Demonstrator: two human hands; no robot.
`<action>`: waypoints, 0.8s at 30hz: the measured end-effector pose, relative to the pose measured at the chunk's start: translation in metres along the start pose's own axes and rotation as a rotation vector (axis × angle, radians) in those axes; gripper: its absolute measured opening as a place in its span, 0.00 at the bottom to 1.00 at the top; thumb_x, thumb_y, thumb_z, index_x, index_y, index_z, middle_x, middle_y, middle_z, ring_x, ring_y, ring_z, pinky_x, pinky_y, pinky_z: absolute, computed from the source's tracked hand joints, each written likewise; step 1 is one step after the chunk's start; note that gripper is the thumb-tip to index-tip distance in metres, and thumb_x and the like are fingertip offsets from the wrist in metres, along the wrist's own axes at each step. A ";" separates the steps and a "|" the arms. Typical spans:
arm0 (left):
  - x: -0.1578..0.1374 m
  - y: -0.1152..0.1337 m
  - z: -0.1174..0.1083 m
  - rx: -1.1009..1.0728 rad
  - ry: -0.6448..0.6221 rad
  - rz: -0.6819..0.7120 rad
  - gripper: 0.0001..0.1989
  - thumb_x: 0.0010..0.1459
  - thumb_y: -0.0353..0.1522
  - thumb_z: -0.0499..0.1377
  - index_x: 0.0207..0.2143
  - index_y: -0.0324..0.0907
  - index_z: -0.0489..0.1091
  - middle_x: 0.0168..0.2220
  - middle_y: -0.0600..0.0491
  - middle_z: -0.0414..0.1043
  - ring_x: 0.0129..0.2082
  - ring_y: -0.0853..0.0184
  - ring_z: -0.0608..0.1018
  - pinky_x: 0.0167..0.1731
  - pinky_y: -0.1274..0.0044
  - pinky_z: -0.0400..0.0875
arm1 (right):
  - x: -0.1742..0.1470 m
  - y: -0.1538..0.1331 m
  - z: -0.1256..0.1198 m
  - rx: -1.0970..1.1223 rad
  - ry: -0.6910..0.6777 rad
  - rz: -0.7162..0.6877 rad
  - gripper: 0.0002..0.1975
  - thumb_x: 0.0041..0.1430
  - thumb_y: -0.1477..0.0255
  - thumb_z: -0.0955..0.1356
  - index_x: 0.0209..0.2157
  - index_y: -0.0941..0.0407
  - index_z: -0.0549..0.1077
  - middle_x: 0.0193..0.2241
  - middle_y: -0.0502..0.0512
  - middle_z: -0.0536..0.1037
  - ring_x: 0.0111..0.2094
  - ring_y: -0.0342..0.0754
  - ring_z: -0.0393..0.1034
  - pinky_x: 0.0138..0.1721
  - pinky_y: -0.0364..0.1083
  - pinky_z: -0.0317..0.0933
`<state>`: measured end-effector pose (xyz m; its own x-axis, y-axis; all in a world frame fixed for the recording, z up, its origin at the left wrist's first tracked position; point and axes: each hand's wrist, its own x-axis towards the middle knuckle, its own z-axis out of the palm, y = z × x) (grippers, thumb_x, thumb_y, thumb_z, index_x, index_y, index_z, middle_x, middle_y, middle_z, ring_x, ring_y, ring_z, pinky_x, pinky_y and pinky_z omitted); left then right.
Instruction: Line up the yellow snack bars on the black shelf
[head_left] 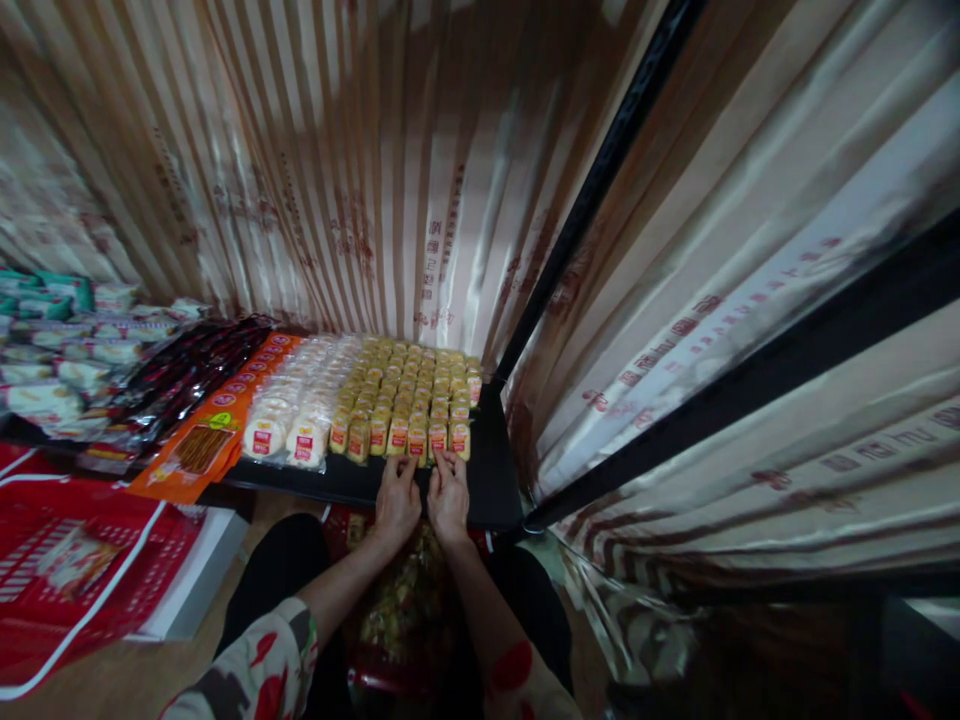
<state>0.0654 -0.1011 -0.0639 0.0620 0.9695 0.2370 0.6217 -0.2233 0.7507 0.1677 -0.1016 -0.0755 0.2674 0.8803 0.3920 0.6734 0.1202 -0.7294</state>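
Observation:
Yellow wrapped snack packets [397, 434] with orange-red labels stand in tight rows at the right end of a black shelf [491, 450]. My left hand [399, 500] is at the front row, its fingers drawn together against the lower edge of a packet. Close beside it, my right hand [448, 497] has its fingers closed on the bottom of another front-row packet [438, 437]. The fingertips partly cover the lower edges of these packets. Below my forearms, between the knees, sits a bag of similar yellow packets [405, 600], partly hidden.
Clear-wrapped white round snacks [306, 440] adjoin the yellow rows. Further left lie an orange snack bag [206, 440], dark packets [180, 370] and white packets [45, 403]. A red carrier bag [82, 560] stands at lower left. Black frame bars [600, 180] and pleated curtains [405, 200] enclose the shelf.

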 end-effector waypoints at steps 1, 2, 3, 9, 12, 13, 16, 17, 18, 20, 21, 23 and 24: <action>0.001 0.000 0.000 0.018 -0.007 0.016 0.25 0.50 0.22 0.48 0.51 0.41 0.67 0.44 0.47 0.62 0.47 0.64 0.68 0.51 0.71 0.66 | 0.000 0.000 0.000 -0.008 -0.008 0.005 0.23 0.57 0.78 0.57 0.51 0.53 0.70 0.44 0.59 0.68 0.41 0.48 0.67 0.45 0.48 0.64; 0.002 -0.001 0.001 0.033 -0.010 0.030 0.25 0.50 0.22 0.48 0.51 0.41 0.66 0.45 0.46 0.62 0.48 0.64 0.68 0.51 0.71 0.65 | -0.001 0.001 0.001 -0.016 -0.015 0.009 0.23 0.57 0.78 0.57 0.52 0.52 0.68 0.44 0.59 0.67 0.41 0.48 0.67 0.45 0.47 0.65; 0.002 -0.001 0.001 0.044 -0.010 0.046 0.26 0.51 0.22 0.48 0.52 0.41 0.66 0.46 0.46 0.63 0.48 0.63 0.67 0.52 0.70 0.65 | -0.001 0.001 0.001 -0.026 -0.022 0.013 0.24 0.57 0.78 0.57 0.54 0.51 0.67 0.45 0.58 0.67 0.42 0.48 0.67 0.45 0.47 0.65; 0.003 -0.009 0.005 0.061 0.010 0.130 0.28 0.50 0.21 0.48 0.54 0.40 0.63 0.51 0.45 0.61 0.54 0.61 0.64 0.56 0.69 0.61 | 0.000 0.003 0.002 -0.058 -0.061 0.042 0.29 0.56 0.77 0.57 0.60 0.53 0.56 0.48 0.60 0.66 0.42 0.50 0.69 0.42 0.47 0.66; 0.002 -0.013 0.007 0.067 -0.017 0.149 0.29 0.49 0.21 0.48 0.55 0.39 0.62 0.53 0.44 0.60 0.56 0.61 0.63 0.57 0.68 0.59 | 0.001 0.003 0.004 -0.093 -0.082 0.040 0.29 0.56 0.77 0.57 0.60 0.51 0.57 0.47 0.59 0.66 0.42 0.50 0.68 0.42 0.48 0.65; 0.002 -0.014 0.007 0.070 -0.026 0.146 0.29 0.50 0.21 0.48 0.56 0.39 0.61 0.54 0.44 0.60 0.56 0.60 0.62 0.57 0.68 0.59 | 0.001 0.002 0.004 -0.109 -0.089 0.042 0.28 0.56 0.77 0.57 0.60 0.51 0.57 0.46 0.60 0.67 0.43 0.51 0.68 0.42 0.48 0.65; 0.002 -0.012 0.004 0.072 -0.043 0.143 0.28 0.51 0.22 0.48 0.56 0.38 0.61 0.55 0.44 0.59 0.56 0.61 0.62 0.58 0.70 0.58 | 0.002 -0.002 0.002 -0.111 -0.085 0.047 0.27 0.56 0.77 0.57 0.59 0.54 0.60 0.44 0.61 0.68 0.44 0.52 0.66 0.45 0.50 0.63; 0.001 -0.011 0.002 0.069 -0.038 0.145 0.27 0.51 0.22 0.48 0.55 0.38 0.61 0.55 0.44 0.59 0.56 0.61 0.62 0.58 0.70 0.57 | 0.001 -0.003 0.000 -0.083 -0.073 0.043 0.26 0.57 0.77 0.57 0.58 0.55 0.61 0.43 0.61 0.69 0.44 0.51 0.66 0.46 0.50 0.63; -0.001 -0.010 -0.001 0.062 -0.041 0.154 0.27 0.52 0.22 0.48 0.55 0.37 0.61 0.55 0.44 0.59 0.56 0.61 0.62 0.58 0.71 0.57 | 0.000 -0.005 -0.002 -0.040 -0.067 0.024 0.25 0.57 0.77 0.56 0.57 0.56 0.61 0.43 0.61 0.69 0.43 0.50 0.67 0.47 0.49 0.62; -0.009 -0.010 -0.007 0.053 -0.043 0.171 0.25 0.52 0.22 0.47 0.53 0.37 0.63 0.52 0.44 0.61 0.54 0.63 0.63 0.56 0.72 0.59 | -0.005 -0.009 -0.007 0.052 -0.044 -0.032 0.23 0.58 0.77 0.55 0.54 0.58 0.64 0.42 0.61 0.70 0.42 0.48 0.67 0.47 0.48 0.62; -0.015 -0.010 -0.011 0.048 -0.047 0.177 0.23 0.52 0.22 0.47 0.51 0.38 0.65 0.51 0.45 0.63 0.53 0.63 0.65 0.55 0.73 0.60 | -0.010 -0.010 -0.010 0.088 -0.036 -0.061 0.21 0.59 0.77 0.55 0.52 0.58 0.66 0.42 0.61 0.70 0.42 0.47 0.68 0.47 0.47 0.62; -0.032 -0.014 -0.017 0.035 -0.060 0.182 0.20 0.52 0.22 0.47 0.46 0.39 0.68 0.46 0.46 0.66 0.49 0.65 0.67 0.52 0.74 0.63 | -0.025 -0.013 -0.014 0.134 -0.040 -0.111 0.18 0.59 0.76 0.56 0.48 0.58 0.69 0.41 0.61 0.72 0.41 0.47 0.68 0.46 0.46 0.63; -0.042 -0.017 -0.020 0.027 -0.078 0.178 0.17 0.53 0.22 0.47 0.43 0.39 0.69 0.43 0.47 0.66 0.47 0.65 0.68 0.51 0.74 0.64 | -0.035 -0.013 -0.014 0.144 -0.054 -0.123 0.17 0.60 0.75 0.56 0.46 0.58 0.69 0.40 0.60 0.73 0.41 0.46 0.69 0.45 0.46 0.63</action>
<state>0.0366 -0.1399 -0.0746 0.2321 0.9201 0.3155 0.6161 -0.3901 0.6843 0.1593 -0.1403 -0.0715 0.1493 0.8778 0.4552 0.5920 0.2893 -0.7522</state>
